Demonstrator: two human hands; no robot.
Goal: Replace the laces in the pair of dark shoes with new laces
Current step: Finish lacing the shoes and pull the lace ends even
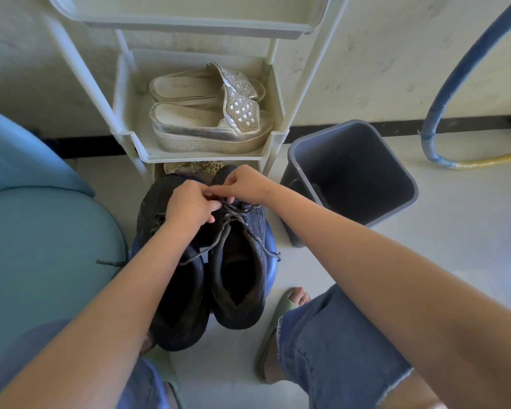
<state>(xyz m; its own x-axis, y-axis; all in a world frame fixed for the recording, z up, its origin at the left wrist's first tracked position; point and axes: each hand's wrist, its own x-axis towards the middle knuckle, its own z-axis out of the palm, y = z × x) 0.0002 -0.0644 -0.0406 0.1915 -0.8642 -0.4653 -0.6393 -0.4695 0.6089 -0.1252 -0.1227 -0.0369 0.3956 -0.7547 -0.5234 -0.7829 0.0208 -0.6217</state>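
Note:
Two dark shoes stand side by side on a blue stool (270, 240), toes away from me. The right shoe (238, 278) carries a grey speckled lace (233, 215) threaded through its eyelets, with loose ends trailing left and right. My left hand (189, 206) and my right hand (242, 184) meet at the far end of that lacing, fingers pinched on the lace. The left shoe (177, 290) lies partly under my left forearm. Another piece of speckled lace (109, 264) hangs at the left, by the blue cushion.
A cream plastic rack (124, 119) stands just behind the shoes, with silver platform sandals (210, 125) on its shelf. A grey bin (351, 172) sits to the right. A blue cushion (42, 231) fills the left. A blue hose (443, 93) curves at far right. My sandalled foot (289, 305) rests near the stool.

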